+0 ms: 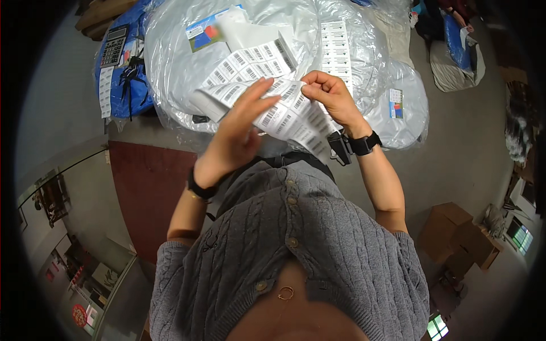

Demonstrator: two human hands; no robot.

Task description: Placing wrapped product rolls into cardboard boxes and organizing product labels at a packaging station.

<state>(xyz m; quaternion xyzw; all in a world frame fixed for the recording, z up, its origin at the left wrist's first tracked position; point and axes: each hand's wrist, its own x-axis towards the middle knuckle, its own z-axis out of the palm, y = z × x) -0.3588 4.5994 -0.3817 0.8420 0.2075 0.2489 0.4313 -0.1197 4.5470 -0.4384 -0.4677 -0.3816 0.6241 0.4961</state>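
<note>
My right hand [334, 101] pinches the upper corner of a white sheet of barcode labels [289, 117] between thumb and fingers. The sheet is bent and hangs slanted in front of my body. Over its left part reaches my left hand [239, 128], its fingers stretched out and somewhat blurred; whether they press on the paper is hard to tell. Another label sheet [264, 57] lies just beyond, partly covered by the held one. Beneath is a large grey bundle wrapped in clear plastic [170, 68], with a coloured picture card [207, 35] on it.
A long label strip [335, 48] lies on the wrapped bundle to the right. At the left, a calculator [115, 45] rests on a blue bundle [128, 91]. Another person's hand [467, 28] shows at the far right. Cardboard boxes [455, 227] stand on the floor, lower right.
</note>
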